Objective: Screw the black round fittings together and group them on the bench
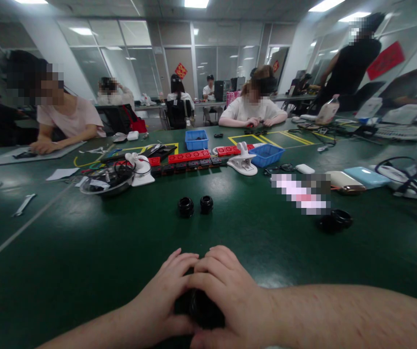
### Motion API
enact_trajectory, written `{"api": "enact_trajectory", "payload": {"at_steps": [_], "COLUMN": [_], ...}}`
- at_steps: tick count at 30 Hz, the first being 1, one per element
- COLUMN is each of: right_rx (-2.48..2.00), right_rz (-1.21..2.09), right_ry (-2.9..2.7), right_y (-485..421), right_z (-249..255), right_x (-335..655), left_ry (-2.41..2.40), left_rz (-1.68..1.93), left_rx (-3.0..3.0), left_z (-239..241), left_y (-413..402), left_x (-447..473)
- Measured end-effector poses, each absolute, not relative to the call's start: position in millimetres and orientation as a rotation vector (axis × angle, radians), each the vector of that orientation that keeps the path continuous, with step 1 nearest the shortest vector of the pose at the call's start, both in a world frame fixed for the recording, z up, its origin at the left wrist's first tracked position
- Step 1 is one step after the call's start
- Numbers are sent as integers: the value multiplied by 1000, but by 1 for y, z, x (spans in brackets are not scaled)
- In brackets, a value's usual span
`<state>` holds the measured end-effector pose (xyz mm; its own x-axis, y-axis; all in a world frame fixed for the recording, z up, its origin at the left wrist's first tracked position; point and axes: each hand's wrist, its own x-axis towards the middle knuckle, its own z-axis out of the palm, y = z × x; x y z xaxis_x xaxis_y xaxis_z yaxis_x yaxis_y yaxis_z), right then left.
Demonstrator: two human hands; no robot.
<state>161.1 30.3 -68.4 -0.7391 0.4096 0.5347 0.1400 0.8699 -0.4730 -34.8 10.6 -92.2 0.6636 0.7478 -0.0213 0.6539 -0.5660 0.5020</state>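
Note:
My left hand [161, 291] and my right hand [230, 295] are both closed around a glossy black ring-shaped fitting [203, 308] at the bottom middle of the head view. My fingers hide much of it, and its lower end lies out of sight behind my thumbs. The fingertips of the two hands meet over its top. Ahead of them on the green table [121, 252] stand two similar fittings, a black one [185, 207] and a slightly smaller-looking one [206, 204], side by side. More black ring-like pieces [335, 220] lie to the right.
Beyond lie red and black strips [189, 156], two white clips [244, 162], blue bins [196, 139], and a clear bowl [106, 182] of dark parts. A wrench [24, 205] is at the left; pouches [346, 182] and cables crowd the right. Several people sit around.

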Motion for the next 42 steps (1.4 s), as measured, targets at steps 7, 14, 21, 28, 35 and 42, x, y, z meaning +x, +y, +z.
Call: {"api": "enact_trajectory", "payload": {"at_steps": [7, 14, 21, 28, 35, 42], "right_rx": [-489, -335, -119, -81, -122, -638], "right_rz": [432, 425, 416, 408, 447, 1126], "right_ry": [-2444, -2576, -2624, -2585, -2485, -2167], "right_y": [31, 34, 38, 40, 34, 58], "right_z": [-80, -76, -69, -75, -71, -68], "right_x": [157, 157, 160, 159, 163, 166], "left_ry": [1079, 1079, 1081, 1085, 1067, 1183], "left_rz": [252, 265, 266, 321, 285, 200], "left_rx": [2393, 2402, 2399, 2395, 2401, 2183], "left_z": [-89, -87, -86, -89, -89, -74], "left_y": [11, 13, 14, 13, 13, 13], "left_x": [-33, -32, -29, -31, -32, -52]}}
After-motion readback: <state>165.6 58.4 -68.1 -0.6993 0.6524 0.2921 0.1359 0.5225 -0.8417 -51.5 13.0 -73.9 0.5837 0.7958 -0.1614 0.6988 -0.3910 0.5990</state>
